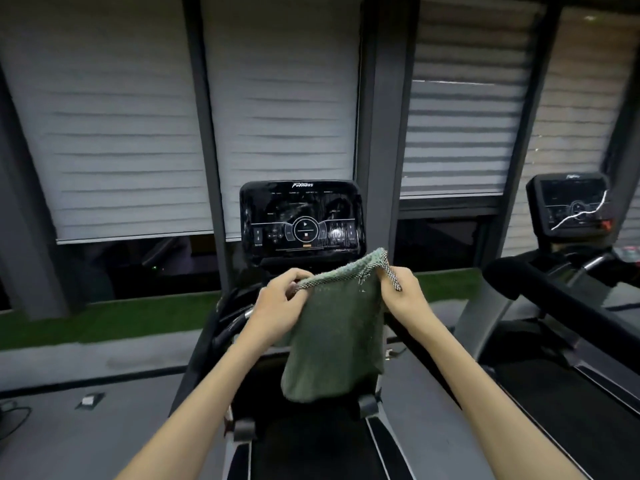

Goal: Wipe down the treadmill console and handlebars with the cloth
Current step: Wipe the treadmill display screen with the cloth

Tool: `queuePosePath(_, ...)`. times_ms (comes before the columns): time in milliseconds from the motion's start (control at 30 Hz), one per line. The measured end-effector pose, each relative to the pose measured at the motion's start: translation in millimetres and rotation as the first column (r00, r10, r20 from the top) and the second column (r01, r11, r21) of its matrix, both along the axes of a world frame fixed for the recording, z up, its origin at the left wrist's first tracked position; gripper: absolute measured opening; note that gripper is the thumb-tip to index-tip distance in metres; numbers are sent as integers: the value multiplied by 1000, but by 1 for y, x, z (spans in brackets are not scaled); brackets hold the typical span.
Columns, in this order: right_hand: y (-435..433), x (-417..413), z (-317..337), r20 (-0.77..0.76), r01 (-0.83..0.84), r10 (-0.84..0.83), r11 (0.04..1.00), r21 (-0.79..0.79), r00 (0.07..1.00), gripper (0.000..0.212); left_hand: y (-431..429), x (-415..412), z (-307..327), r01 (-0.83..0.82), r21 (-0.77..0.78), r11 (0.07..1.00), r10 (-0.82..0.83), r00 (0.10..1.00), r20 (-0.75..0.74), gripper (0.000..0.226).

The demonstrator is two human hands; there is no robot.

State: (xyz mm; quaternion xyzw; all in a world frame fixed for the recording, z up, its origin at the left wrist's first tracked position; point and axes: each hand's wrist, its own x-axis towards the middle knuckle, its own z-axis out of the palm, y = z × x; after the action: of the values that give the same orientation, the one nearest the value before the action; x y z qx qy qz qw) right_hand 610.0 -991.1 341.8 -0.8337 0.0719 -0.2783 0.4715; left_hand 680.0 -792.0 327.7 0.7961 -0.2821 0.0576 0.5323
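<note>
1. Grey slatted blinds (114, 133) cover the windows behind the machines, with a green strip of turf (104, 317) along their base.
2. Left hand (280, 306) pinches the cloth's upper left edge, fingers closed on it.
3. Green cloth (336, 337) hangs between both hands, just below the black treadmill console (301, 220), apart from it.
4. Right hand (403, 292) grips the cloth's checkered upper right corner.
5. Second treadmill (571, 209) stands far right.

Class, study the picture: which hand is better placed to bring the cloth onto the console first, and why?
Probably the right hand: it pinches the green cloth at its raised corner, just below the console. The left hand grips lower.
</note>
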Motion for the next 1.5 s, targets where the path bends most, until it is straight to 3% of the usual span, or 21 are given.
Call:
queuePosePath(100, -19, 50, -5, -157, 55, -27, 983, 175, 987, 43, -15, 44, 9, 15, 64, 998, -16, 1000, 18, 28)
queuePosePath(233, -56, 139, -14, -396, 147, 31, 900, 411, 918, 70, -41, 100, 15, 72, 206, 976, -84, 995, 50, 23)
queuePosePath(333, -108, 215, -45, -327, -108, 297, 866, 489, 897, 95, -60, 150, 22, -5, 240, 971, -15, 997, 81, 18)
queuePosePath(400, -116, 239, -37, -367, -121, 347, 848, 516, 863, 80, -70, 186, 29, -41, 274, 961, 12, 994, 105, 17)
queuePosePath(500, -132, 276, -24, -352, -154, 423, 794, 588, 835, 31, -85, 240, 37, -77, 331, 940, 54, 995, 78, 10)
queuePosePath(600, -144, 320, -20, -371, -182, 510, 744, 643, 776, 22, -101, 293, 38, -98, 370, 924, 90, 995, 40, 16)
queuePosePath(700, -150, 360, -24, -463, -179, 549, 757, 628, 696, 18, -116, 344, 30, -98, 404, 910, 124, 991, -40, 25)
queuePosePath(833, -163, 405, -22, -435, -201, 589, 722, 663, 681, 7, -126, 413, 2, -71, 496, 866, 179, 969, -173, 23)
queuePosePath(933, -181, 440, -17, -353, -292, 602, 718, 632, 716, 40, -133, 459, -14, 1, 465, 886, 154, 943, -295, 16)
queuePosePath(1000, -188, 458, -8, -296, -426, 660, 702, 571, 690, 63, -139, 489, -20, 37, 426, 904, 119, 935, -333, 15)
queuePosePath(1100, -190, 485, 10, -254, -559, 694, 704, 439, 674, 60, -147, 530, -21, 95, 342, 935, 14, 953, -302, 18)
queuePosePath(1233, -186, 517, 32, -197, -591, 655, 748, 301, 729, 46, -163, 568, -17, 182, 260, 948, -124, 967, -224, 20)
queuePosePath(1400, -198, 553, 41, -106, -542, 572, 812, 217, 813, 43, -196, 593, -13, -6, 120, 993, 7, 1000, -1, 10)
queuePosePath(1500, -211, 571, 39, -72, -509, 534, 833, 217, 843, 43, -210, 591, -15, 2, 59, 998, 4, 995, -96, 29)
